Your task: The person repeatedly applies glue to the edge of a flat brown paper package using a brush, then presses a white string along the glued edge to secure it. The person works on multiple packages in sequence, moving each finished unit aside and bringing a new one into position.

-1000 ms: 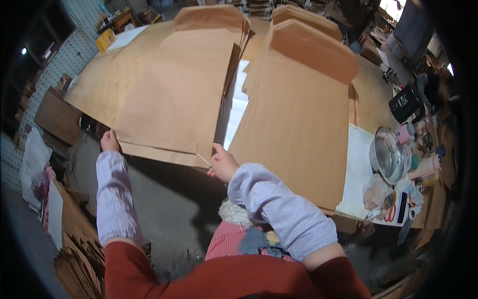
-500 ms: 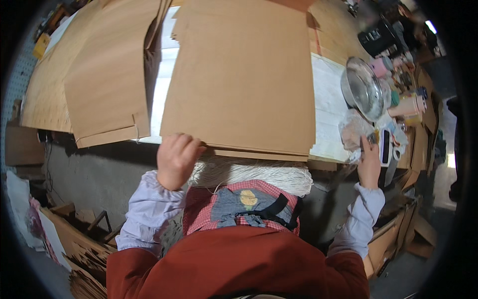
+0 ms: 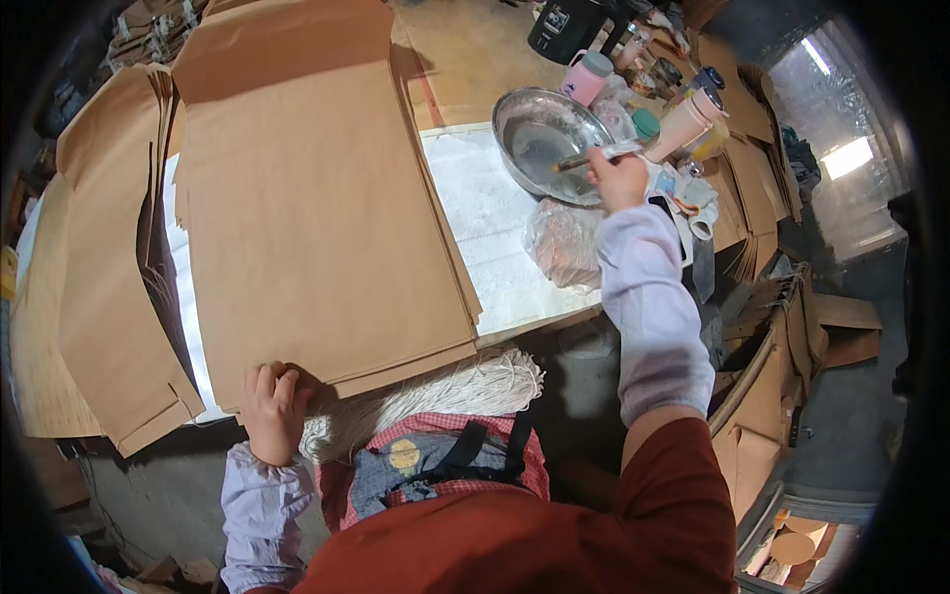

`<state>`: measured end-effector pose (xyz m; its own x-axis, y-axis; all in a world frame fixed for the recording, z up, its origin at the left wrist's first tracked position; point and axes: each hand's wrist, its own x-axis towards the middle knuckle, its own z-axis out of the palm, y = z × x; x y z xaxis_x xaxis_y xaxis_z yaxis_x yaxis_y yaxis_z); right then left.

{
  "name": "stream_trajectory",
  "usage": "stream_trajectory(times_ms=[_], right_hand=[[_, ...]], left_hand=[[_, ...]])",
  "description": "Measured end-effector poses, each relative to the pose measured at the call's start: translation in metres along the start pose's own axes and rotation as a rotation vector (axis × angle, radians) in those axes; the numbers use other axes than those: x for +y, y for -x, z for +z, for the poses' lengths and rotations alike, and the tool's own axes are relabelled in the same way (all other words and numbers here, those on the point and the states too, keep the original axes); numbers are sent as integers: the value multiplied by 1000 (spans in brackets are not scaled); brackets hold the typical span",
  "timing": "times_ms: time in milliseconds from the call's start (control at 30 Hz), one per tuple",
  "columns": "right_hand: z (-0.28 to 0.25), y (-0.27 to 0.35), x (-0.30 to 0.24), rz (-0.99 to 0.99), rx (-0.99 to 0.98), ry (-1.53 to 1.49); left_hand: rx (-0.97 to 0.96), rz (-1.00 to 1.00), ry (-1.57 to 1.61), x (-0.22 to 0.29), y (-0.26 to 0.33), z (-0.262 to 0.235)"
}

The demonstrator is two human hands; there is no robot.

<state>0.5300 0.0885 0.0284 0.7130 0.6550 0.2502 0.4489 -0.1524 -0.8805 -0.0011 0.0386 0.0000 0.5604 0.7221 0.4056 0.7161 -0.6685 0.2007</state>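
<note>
A: What is different from a moment ago?

B: The right hand [image 3: 618,178] has left the brown sheets and reached out to the metal bowl [image 3: 549,129] at the far right of the desk [image 3: 465,49]. Half a second back it was only near the clutter there; now its fingers are closed round a brush [image 3: 594,155] whose tip lies inside the bowl.

A: And the left hand [image 3: 269,406]?

B: It rests at the near edge of the big paper stack [image 3: 317,198], fingers curled loosely on the lowest sheets, gripping nothing that I can make out. The stack has come to sit squarely in front of the person, so I judge the sheets are laid and the brush work follows.

A: Counts?

B: Two paper stacks, the second stack [image 3: 99,277] lying to the left; one bowl; one brush; one bundle of pale string [image 3: 445,391] hanging at the desk edge; one white sheet [image 3: 505,238] under the bowl's side.
</note>
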Motion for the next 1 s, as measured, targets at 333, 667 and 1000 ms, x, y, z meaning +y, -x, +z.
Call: stream_trajectory(times_ms=[333, 667, 1000], right_hand=[[-18, -16, 1, -78, -6, 64], [-10, -20, -35, -55, -64, 690], [87, 256, -167, -358, -965, -132]], left_hand=[[-372, 20, 206, 35, 85, 45], [-344, -56, 274, 23, 106, 32], [-352, -892, 1176, 5, 100, -32]])
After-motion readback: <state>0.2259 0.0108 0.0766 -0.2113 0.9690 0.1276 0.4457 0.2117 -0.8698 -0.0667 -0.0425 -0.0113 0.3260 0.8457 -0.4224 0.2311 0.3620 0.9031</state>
